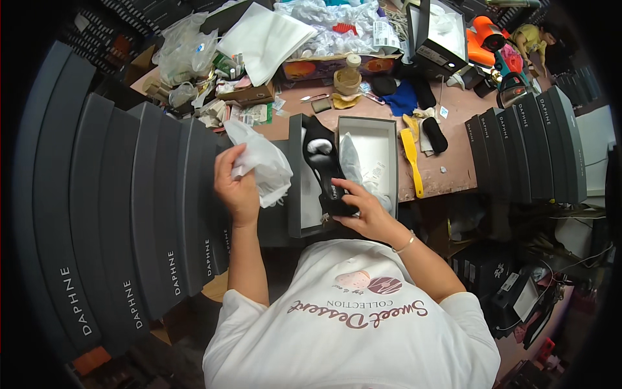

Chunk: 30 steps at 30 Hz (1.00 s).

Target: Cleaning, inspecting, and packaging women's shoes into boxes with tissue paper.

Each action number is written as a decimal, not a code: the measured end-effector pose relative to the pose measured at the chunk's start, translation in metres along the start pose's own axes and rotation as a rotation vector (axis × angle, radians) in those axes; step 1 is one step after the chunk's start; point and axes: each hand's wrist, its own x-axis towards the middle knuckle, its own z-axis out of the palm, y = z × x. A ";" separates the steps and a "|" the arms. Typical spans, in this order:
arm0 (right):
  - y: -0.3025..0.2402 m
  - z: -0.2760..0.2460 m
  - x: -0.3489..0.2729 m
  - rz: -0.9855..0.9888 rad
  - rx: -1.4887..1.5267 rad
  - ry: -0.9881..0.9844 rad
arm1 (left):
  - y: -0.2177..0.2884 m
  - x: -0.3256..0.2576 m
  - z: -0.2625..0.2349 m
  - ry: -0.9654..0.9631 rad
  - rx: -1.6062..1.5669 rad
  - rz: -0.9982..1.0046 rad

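Note:
My left hand (237, 193) pinches a crumpled, see-through white plastic bag (264, 170) beside the dark grey box lid (295, 188). A black shoe (322, 163) with white stuffing in its toe lies along the lid, toe pointing away from me. The fingers of my right hand (370, 215) close on the shoe's heel end. To the right of the lid is an open shoe box (392, 139) with a white inside. It holds something wrapped in pale film (350, 159), partly hidden by my right hand.
Tall stacks of dark grey shoe boxes flank me at left (103, 194) and right (528, 152). On the pink table (447, 178) lie a yellow-handled brush-like tool (411, 162), dark pads, a jar (348, 78) and a carton of crumpled wrapping. Another person (532, 42) is at the far right.

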 end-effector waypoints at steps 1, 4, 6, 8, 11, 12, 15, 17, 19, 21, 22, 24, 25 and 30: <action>-0.021 -0.012 -0.003 0.007 -0.050 -0.007 | -0.002 -0.003 0.012 -0.098 -0.108 -0.102; -0.050 -0.031 -0.013 -0.208 -0.336 0.069 | -0.012 -0.030 0.058 -0.327 -0.676 -0.570; -0.053 -0.036 -0.022 -0.250 -0.280 0.094 | -0.021 -0.037 0.079 -0.327 -0.790 -0.896; -0.052 -0.036 -0.031 -0.224 -0.233 0.067 | -0.045 -0.036 0.106 -0.304 -1.017 -0.893; -0.029 -0.033 -0.045 -0.230 -0.186 0.014 | -0.005 -0.031 0.133 -0.377 -1.536 -1.088; -0.025 -0.035 -0.045 -0.238 -0.156 -0.009 | -0.011 -0.041 0.140 -0.361 -1.569 -1.081; -0.024 -0.062 -0.043 0.011 0.177 -0.163 | -0.029 -0.078 0.156 -0.219 -1.297 -1.189; -0.013 -0.102 -0.035 0.153 0.321 -0.275 | -0.034 -0.090 0.162 -0.256 -1.242 -1.255; 0.028 -0.143 -0.032 0.339 0.396 -0.044 | -0.027 -0.084 0.172 -0.296 -1.218 -1.443; 0.121 -0.191 -0.025 0.296 -0.240 0.508 | -0.023 -0.083 0.182 -0.268 -1.137 -1.417; 0.183 -0.215 -0.027 0.218 -0.407 0.617 | -0.034 -0.090 0.188 -0.246 -1.160 -1.351; 0.231 -0.243 -0.024 0.299 -0.672 0.567 | -0.008 -0.079 0.183 -0.356 -1.429 -1.454; 0.248 -0.247 -0.022 0.352 -0.706 0.534 | -0.008 -0.088 0.183 -0.312 -1.378 -1.455; 0.273 -0.237 -0.025 0.377 -0.538 0.672 | -0.018 -0.113 0.190 -0.328 -1.186 -1.433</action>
